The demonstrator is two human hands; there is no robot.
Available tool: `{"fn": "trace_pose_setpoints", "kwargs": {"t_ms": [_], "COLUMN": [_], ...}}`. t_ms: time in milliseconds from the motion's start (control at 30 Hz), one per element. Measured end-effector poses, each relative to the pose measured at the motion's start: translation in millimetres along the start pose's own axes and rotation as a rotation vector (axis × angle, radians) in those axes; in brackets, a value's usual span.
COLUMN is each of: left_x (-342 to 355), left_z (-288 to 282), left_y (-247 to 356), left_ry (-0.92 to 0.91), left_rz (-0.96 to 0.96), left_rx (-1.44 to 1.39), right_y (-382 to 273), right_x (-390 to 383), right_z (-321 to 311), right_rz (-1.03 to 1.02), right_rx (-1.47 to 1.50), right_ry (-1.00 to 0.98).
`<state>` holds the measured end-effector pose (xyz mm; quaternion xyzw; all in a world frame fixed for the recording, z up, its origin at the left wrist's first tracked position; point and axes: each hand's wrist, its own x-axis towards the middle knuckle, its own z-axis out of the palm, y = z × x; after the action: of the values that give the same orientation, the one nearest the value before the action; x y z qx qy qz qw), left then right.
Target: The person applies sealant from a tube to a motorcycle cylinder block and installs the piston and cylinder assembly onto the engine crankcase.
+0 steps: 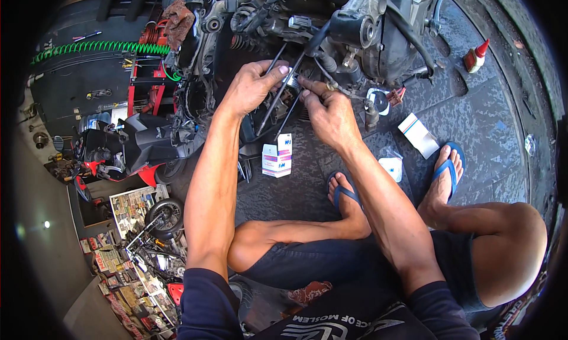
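Under the exposed motorcycle engine [361, 29], both hands grip a small round metal part [290, 86], partly hidden by fingers and rods. My left hand [251, 88] has its fingers curled round the part's left side, thumb near the top. My right hand [325, 115] pinches at its right side with thumb and forefinger. A dark rod [268, 112] slants down between the hands. Just below them an open white printed box [276, 159] stands on the dark floor mat [485, 139].
A white carton [417, 133], a clear packet [390, 170] and a red-nozzled bottle [476, 57] lie to the right. At left are a green coiled hose [100, 47], red stand [157, 97], another scooter [136, 148] and shelved parts [127, 254]. My sandalled feet [444, 168] are below.
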<state>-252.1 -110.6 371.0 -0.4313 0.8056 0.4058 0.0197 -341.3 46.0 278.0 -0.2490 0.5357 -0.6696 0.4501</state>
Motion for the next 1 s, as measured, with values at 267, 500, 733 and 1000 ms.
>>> {"fn": "trace_pose_setpoints", "kwargs": {"t_ms": [267,500,733,1000], "left_x": [-7,-50,-106,-91], "left_z": [-8,79,201,154], "left_y": [-33,-143,-39,17], "left_ry": [-0.044,0.648,1.011,0.823], "left_rz": [-0.010,0.002,0.287,-0.075], "left_rx": [-0.634,-1.367,0.183,0.549], "right_y": [1,-1,-3,0], "right_x": [-1,0,3,9], "right_z": [1,12,-3,-7], "right_rz": [0.016,-0.011,0.041,-0.036], "right_rx": [0.045,0.035,-0.023,-0.101], "right_ry": [0.026,0.025,0.016,-0.023]}}
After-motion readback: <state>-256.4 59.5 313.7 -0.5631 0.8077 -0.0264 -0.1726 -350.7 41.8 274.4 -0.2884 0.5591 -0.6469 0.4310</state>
